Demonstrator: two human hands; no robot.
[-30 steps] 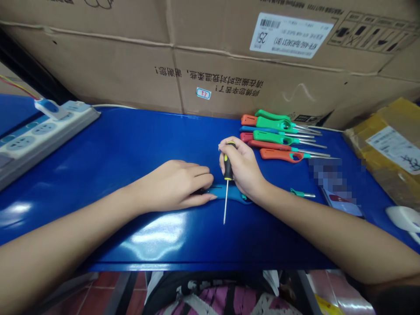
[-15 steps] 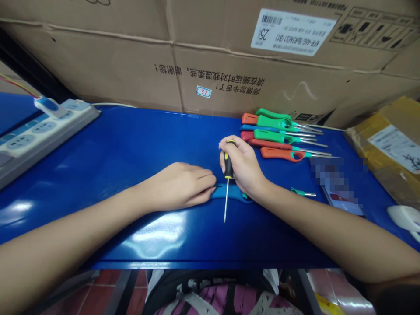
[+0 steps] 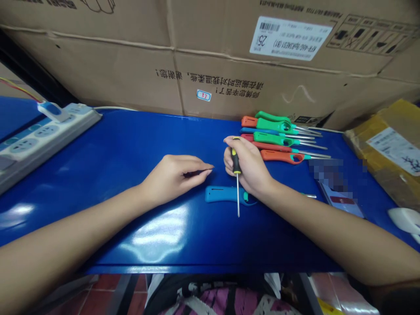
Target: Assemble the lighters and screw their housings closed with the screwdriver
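My right hand (image 3: 247,164) is wrapped around the black and yellow handle of a screwdriver (image 3: 236,164). The screwdriver's bare shaft points down toward me, passing in front of a blue lighter body (image 3: 221,194). That lighter body lies flat on the blue table, its right end partly behind my right hand and wrist. Up and to the left of it, my left hand (image 3: 179,177) is off the lighter, thumb and fingertips slightly apart, with nothing visible between them. Beyond my right forearm a small metal tube (image 3: 310,196) shows, mostly hidden.
Several long-necked lighters (image 3: 275,139) in orange, green, red and blue lie at the back right. A power strip (image 3: 42,138) runs along the left. A large cardboard box (image 3: 131,65) walls the back; a taped carton (image 3: 390,153) and a white mouse (image 3: 405,220) are at right.
My left hand has let go of the blue lighter body and moved up and left. My right hand with the screwdriver has shifted slightly right.
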